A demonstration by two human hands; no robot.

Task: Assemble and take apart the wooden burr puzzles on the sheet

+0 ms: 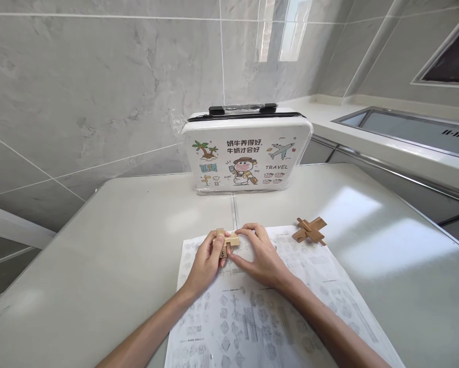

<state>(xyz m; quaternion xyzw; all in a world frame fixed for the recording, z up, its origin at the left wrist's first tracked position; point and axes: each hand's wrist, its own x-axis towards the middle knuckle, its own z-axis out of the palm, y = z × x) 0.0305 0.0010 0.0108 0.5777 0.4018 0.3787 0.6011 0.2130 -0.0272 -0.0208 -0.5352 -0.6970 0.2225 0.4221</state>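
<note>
A light wooden interlocking puzzle (231,239) of crossed, notched pieces is raised a little over the printed sheet. One block in it carries a dark numeral that looks like a 3. My left hand (205,261) is closed round the puzzle, with the thumb pressed on its front. From the right, my right hand (266,259) has its thumb and forefinger at the near and far sides of the same puzzle, gripping it lightly. Part of the puzzle is hidden behind my left fingers. A darker brown wooden cross-shaped puzzle (310,231) lies apart, beyond my right hand.
Under both hands spreads a large paper sheet (229,301) printed with puzzle diagrams. A white carrying case (248,153) with cartoon pictures, wrapped in clear plastic, stands at the back of the pale table (110,245). Grey tiled wall rises behind; a counter (436,143) runs along the right.
</note>
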